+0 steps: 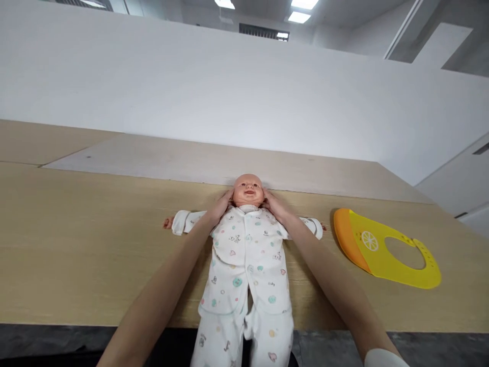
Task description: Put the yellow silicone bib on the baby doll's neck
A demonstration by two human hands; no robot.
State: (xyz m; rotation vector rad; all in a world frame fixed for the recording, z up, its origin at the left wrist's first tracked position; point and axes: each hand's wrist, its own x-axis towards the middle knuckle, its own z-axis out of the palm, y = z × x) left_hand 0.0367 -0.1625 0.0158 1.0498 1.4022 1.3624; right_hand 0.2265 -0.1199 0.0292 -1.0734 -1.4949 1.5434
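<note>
A baby doll (248,244) in white patterned clothes lies face up with its arms spread wide. My left hand (222,205) is against the left side of the doll's head, its fingers curving in behind the cheek and partly hidden. On the opposite side, my right hand (275,205) cups the head near the ear and neck. Between the two hands the doll's bald head (248,189) faces upward. The doll's legs reach past the table's front edge, and its feet are out of the frame.
To the right, a yellow bib (389,250) with an orange pocket and a citrus print lies flat on the wooden table (95,244). Behind the table rises a white partition (229,92). Dark floor shows below the front edge.
</note>
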